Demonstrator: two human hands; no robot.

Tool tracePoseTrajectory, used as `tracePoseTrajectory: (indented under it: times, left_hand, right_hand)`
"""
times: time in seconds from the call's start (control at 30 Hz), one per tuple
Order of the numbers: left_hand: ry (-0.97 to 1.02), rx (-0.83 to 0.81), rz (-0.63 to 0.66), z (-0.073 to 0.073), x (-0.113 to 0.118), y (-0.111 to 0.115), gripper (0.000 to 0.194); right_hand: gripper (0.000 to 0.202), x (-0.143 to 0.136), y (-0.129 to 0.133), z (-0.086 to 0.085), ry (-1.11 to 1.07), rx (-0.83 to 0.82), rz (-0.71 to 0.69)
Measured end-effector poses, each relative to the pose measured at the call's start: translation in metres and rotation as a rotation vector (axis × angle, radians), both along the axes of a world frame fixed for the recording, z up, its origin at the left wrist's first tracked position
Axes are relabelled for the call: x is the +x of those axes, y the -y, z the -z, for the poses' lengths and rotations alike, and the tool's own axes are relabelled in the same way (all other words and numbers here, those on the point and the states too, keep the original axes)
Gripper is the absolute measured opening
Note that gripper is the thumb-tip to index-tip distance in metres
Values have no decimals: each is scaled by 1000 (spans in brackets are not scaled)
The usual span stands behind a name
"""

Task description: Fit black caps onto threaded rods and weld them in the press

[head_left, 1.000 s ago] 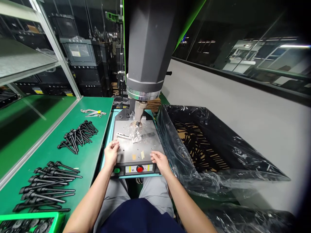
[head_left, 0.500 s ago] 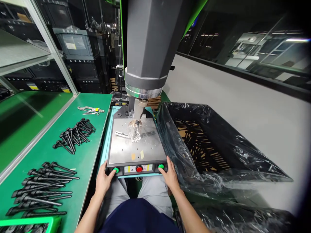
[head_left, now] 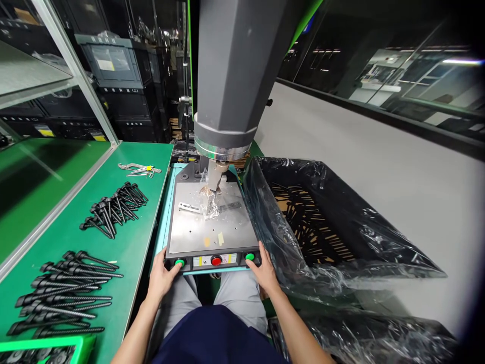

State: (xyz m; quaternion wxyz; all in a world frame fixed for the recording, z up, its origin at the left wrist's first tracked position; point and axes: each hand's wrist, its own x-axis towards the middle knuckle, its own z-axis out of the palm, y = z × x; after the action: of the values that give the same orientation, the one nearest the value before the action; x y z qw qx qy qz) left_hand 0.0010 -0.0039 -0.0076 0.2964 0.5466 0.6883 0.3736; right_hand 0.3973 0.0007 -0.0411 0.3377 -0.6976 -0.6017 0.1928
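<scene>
My left hand [head_left: 162, 275] rests at the front left corner of the press base, its thumb on the left green button [head_left: 179, 263]. At the opposite corner is my right hand [head_left: 267, 270], with its thumb at the right green button [head_left: 250, 257]. The fingers of both hands stretch along the sides of the base, apart from the thumbs. Between the buttons sits a red button [head_left: 215, 260]. Above the metal plate [head_left: 200, 237], the machine's tool tip [head_left: 215, 177] reaches down to a fixture wrapped in clear film [head_left: 212, 208]. What lies under the tip is hidden.
On the green table [head_left: 129, 273] to the left lie two groups of black threaded rods with round heads [head_left: 64, 288], plus pliers and hex keys [head_left: 140, 169]. A green bin [head_left: 81, 346] stands at the near left. Rightward, a film-lined box [head_left: 364, 212] contains many dark rods.
The machine's head and tool tip have come down slightly toward the fixture. Both hands keep their places at the buttons. The whole view has shifted a little.
</scene>
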Motion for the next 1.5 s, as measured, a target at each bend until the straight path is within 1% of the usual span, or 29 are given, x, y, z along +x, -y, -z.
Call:
tracePoseTrajectory:
  times: [0.27,0.33,0.4,0.43,0.5,0.53,0.6,0.63,0.67,0.7,0.73,0.8,0.87,0.93,0.97,1.03,1.07,1.13,1.27,1.33,1.4,1.5]
  left_hand:
    - [37,21,-21,0,4,1,75]
    - [44,6,-28,-3,4,1,74]
    - [32,6,-70,-10,7,2,74]
    - [13,35,-102,-16,9,3,73]
    - [-21,155,-154,-30,17,3,67]
    - [-12,220,-154,-39,21,2,62]
    - [113,286,-88,-55,32,-2,52]
    - [229,272,-38,-63,38,-6,50]
    - [370,232,15,-70,44,-11,51]
    - [524,173,72,-75,51,-16,54]
    - [676,107,129,-81,57,-21,59]
    - [936,-13,257,-90,69,-31,74]
    - [1112,-72,390,-98,81,-39,88]
    - [1210,-62,482,-106,92,-46,99]
    - [1238,-43,503,-109,97,-49,102]
    - [1259,6,494,-114,105,-55,104]
    - [1258,30,474,-116,107,-58,104]
    - [1240,76,426,-118,111,-63,99]
    - [1173,148,379,-120,110,-68,81]
    - [1143,168,381,-122,108,-69,78]
    - [1135,186,389,-125,106,-70,77]
    - [1125,205,410,-129,103,-73,75]
  right_hand:
    - [83,-1,0,1,-43,6,18]
    - [84,-1,-1,0,-65,3,17]
    - [83,-1,-1,-3,-93,12,14]
    - [82,-1,-1,-6,-111,20,16]
    - [75,-4,0,-17,-152,59,61]
    - [69,-7,1,-23,-166,102,107]
    - [55,-17,2,-39,-173,224,196]
    - [48,-24,2,-47,-180,278,211]
    - [43,-32,1,-54,-200,310,196]
    - [39,-42,-1,-60,-239,309,155]
    - [37,-52,-4,-65,-294,275,94]
    - [35,-75,-13,-71,-420,159,-42]
    - [36,-97,-26,-73,-513,44,-162]
    - [37,-115,-40,-77,-554,-23,-265]
    - [37,-123,-48,-80,-549,-34,-305]
    - [37,-134,-65,-87,-499,-5,-360]
    - [38,-138,-74,-92,-464,34,-370]
    - [41,-145,-91,-102,-392,127,-349]
    - [48,-152,-120,-119,-248,322,-224]
    - [52,-153,-130,-126,-199,416,-173]
    - [53,-153,-140,-133,-172,470,-144]
    - [52,-152,-157,-145,-135,489,-147]
